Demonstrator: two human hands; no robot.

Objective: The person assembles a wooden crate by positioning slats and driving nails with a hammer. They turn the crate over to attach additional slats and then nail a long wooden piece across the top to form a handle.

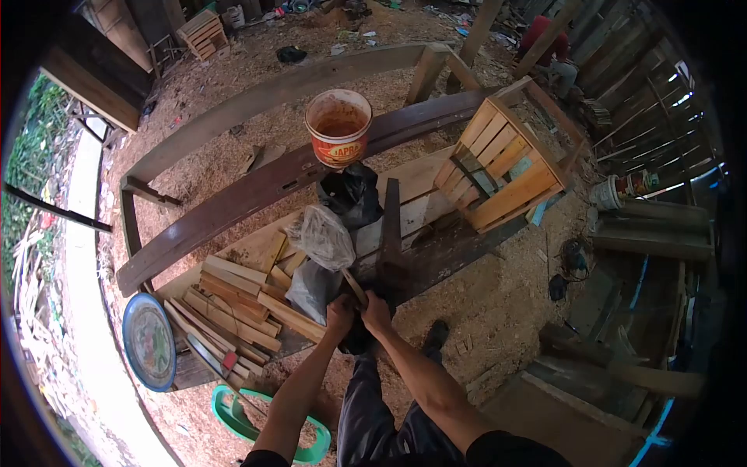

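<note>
My right hand (377, 313) is closed around the lower end of a short wooden strip (355, 286). Close beside it, my left hand (340, 317) is also closed, and what its fingers hold is hidden. The strip's upper end meets a clear plastic bag (321, 236) lying on the bench. A greyish plastic bag (310, 289) touches the area just left of my hands. Behind these rests a black plastic bag (352, 196). A long, dark, tapered piece like a saw blade (391, 218) lies to the right.
Wooden slats (226, 311) are piled on the bench at left, near a blue-rimmed round tray (149, 342). A paint bucket (338, 128) stands behind. A slatted crate (502, 167) is at right. A green plastic stool (226, 412) sits below. Another person (545, 47) is far right.
</note>
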